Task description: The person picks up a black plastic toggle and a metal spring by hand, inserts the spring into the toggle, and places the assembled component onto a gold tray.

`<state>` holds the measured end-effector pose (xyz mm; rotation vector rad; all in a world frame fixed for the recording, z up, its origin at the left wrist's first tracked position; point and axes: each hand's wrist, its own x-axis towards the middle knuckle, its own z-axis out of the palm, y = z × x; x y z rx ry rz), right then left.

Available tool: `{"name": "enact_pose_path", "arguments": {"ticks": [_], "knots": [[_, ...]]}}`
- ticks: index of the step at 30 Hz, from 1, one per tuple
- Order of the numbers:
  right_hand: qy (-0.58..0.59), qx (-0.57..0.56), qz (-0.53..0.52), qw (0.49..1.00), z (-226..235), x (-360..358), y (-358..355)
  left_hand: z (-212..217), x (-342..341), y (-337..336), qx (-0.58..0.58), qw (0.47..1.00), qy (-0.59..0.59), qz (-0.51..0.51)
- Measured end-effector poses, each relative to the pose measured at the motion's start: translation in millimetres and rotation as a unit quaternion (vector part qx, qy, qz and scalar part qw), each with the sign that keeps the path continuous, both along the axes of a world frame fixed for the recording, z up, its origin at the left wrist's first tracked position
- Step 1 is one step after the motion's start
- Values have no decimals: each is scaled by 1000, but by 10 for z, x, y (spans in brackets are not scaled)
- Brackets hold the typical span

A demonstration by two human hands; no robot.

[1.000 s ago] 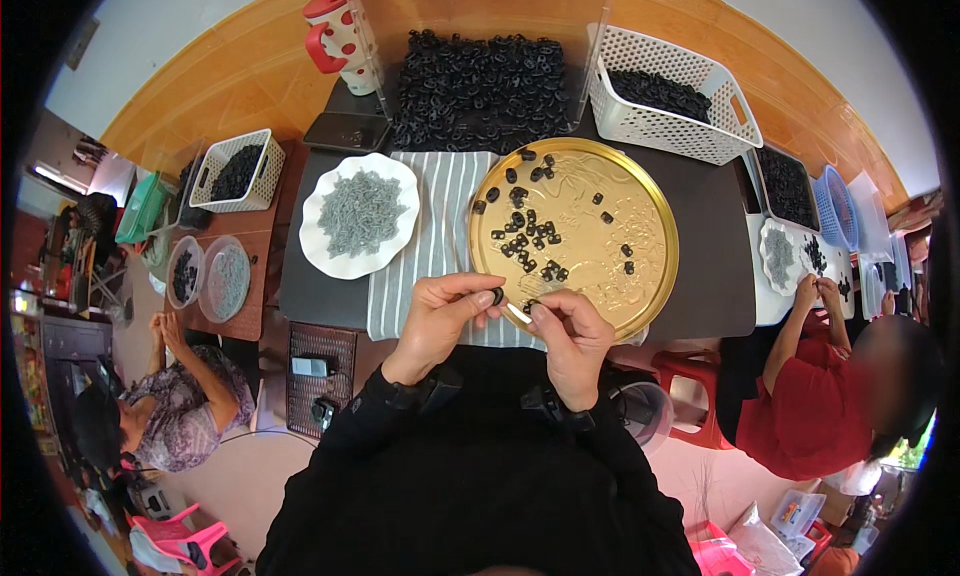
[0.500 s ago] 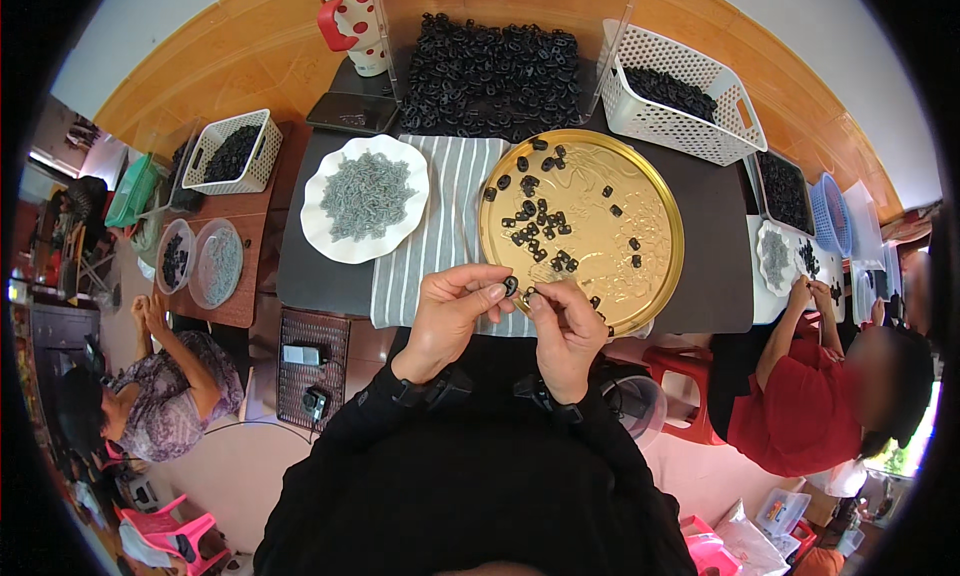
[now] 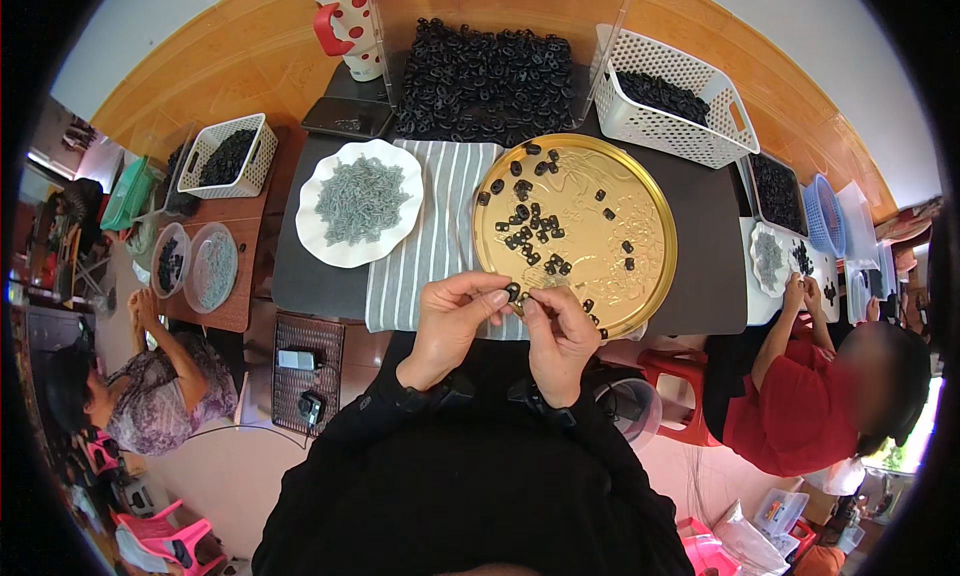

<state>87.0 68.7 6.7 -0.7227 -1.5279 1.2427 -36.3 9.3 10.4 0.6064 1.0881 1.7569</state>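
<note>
Over the near-left edge of the gold tray (image 3: 640,201), my left hand (image 3: 452,326) is closed, pinching a small black oval plastic piece (image 3: 512,291) between thumb and fingertips. My right hand (image 3: 558,341) is closed right beside it. Its fingertips meet at a small dark thing close to that piece, too small to make out. Loose black plastic pieces (image 3: 535,223) lie scattered on the tray, mostly toward its left half. To the left, a white wavy-rimmed plate (image 3: 312,238) holds a heap of small grey screw-like parts (image 3: 362,201).
Under the tray's left side lies a striped cloth (image 3: 432,216). Behind stands a clear-walled bin of black pieces (image 3: 490,81); a white basket (image 3: 735,141) is at back right. A spotted tumbler (image 3: 355,36) stands beside a phone (image 3: 347,118). Co-workers sit left (image 3: 165,396) and right (image 3: 790,396).
My right fingertips have come slightly closer to the black piece in my left hand. The whole view has shifted a little. The pieces on the tray look unmoved.
</note>
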Motion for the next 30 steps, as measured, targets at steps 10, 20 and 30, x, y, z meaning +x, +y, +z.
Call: {"name": "enact_pose_path", "arguments": {"ticks": [10, 20, 30], "knots": [[-7, 7, -25, 1000, 3, -49, -20, -54, 111, -14, 34, 996, 76, 27], [92, -144, 63, 983, 13, 5, 3, -10, 97, 0, 74, 993, 96, 17], [170, -255, 172, 936, 31, 45, 80, -22, 20, -63, 72, 992, 102, -26]]}}
